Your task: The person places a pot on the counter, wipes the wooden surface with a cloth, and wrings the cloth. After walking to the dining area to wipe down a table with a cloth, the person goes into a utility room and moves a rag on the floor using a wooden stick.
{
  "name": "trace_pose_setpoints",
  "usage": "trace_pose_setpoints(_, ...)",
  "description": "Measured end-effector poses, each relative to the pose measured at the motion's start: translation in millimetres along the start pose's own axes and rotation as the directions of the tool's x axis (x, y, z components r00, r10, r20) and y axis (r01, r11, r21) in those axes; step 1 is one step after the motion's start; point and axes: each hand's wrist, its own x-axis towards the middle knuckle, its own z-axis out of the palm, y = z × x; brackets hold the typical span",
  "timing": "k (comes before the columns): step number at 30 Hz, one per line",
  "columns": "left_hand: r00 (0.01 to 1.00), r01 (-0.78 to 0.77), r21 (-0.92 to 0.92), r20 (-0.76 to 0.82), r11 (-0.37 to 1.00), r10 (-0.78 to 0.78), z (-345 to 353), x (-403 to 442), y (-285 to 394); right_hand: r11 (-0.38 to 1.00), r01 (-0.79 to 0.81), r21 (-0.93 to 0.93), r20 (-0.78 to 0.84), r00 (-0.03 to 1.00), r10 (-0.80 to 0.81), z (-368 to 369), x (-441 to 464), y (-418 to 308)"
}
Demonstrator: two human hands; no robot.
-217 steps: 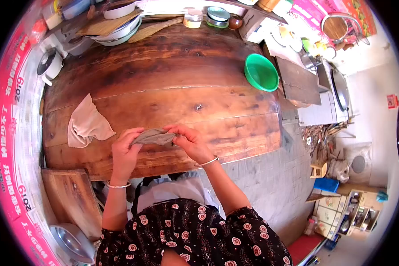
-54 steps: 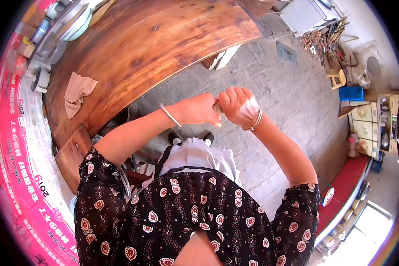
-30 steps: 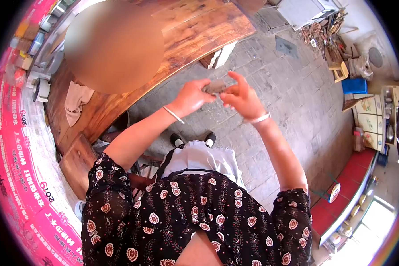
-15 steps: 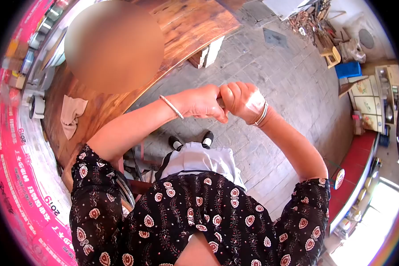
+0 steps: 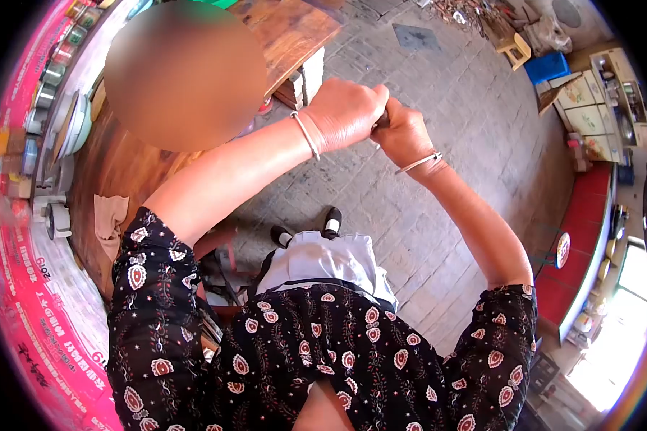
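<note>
My left hand point(image 5: 345, 113) is closed in a fist, with a silver bangle at its wrist. Right beside it, my right hand point(image 5: 407, 140) is also closed, its wrist wearing a bangle too. A small dark piece point(image 5: 383, 121) shows in the gap between the two fists; most of it is hidden by the fingers, so its kind cannot be told. Both hands are raised above the grey tiled floor point(image 5: 323, 190), well over my feet.
A wooden table point(image 5: 298, 32) with a crumpled tan cloth point(image 5: 110, 224) lies to the left, partly covered by a blurred disc. At right are a yellow stool point(image 5: 514, 50), a blue box point(image 5: 547, 67), a floral cabinet point(image 5: 588, 115) and a red-tiled counter point(image 5: 584, 230).
Both fists have moved up in the view. The left has turned so its back shows, and the right has tilted. The camera view has shifted, and the dark piece is more visible.
</note>
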Motion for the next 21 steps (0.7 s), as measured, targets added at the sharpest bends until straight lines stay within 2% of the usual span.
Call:
trace_pose_setpoints(2,1.000,-0.027,0.046,-0.006,0.999,0.027,2,12,2,0.955,-0.127,0.270,0.024,0.992,0.125,-5,2,-2)
trace_pose_setpoints(3,0.995,-0.075,0.074,-0.055,0.994,0.080,5,17,0,0.914,-0.291,0.283,0.088,0.957,0.278,-11,3,-4)
trace_pose_setpoints(6,0.989,-0.116,0.129,-0.080,0.985,0.127,12,28,-2,0.857,-0.351,0.378,0.125,0.936,0.328,-15,4,-1)
trace_pose_setpoints(9,0.981,-0.161,0.150,-0.088,0.975,0.175,15,35,-3,0.797,-0.471,0.379,0.184,0.882,0.435,-23,5,-13)
trace_pose_setpoints(11,0.978,-0.167,0.176,-0.093,0.970,0.186,15,38,-5,0.679,-0.553,0.482,0.274,0.832,0.483,-26,6,-12)
trace_pose_setpoints(12,0.977,-0.169,0.190,-0.096,0.967,0.190,15,39,-6,0.613,-0.591,0.525,0.323,0.804,0.499,-27,7,-12)
trace_pose_setpoints(18,0.980,-0.155,0.259,-0.082,0.954,0.181,14,34,-13,0.433,-0.623,0.652,0.422,0.772,0.475,-19,8,-17)
trace_pose_setpoints(21,0.968,-0.192,0.267,-0.106,0.944,0.227,16,26,-20,0.335,-0.621,0.709,0.502,0.778,0.379,-13,8,-15)
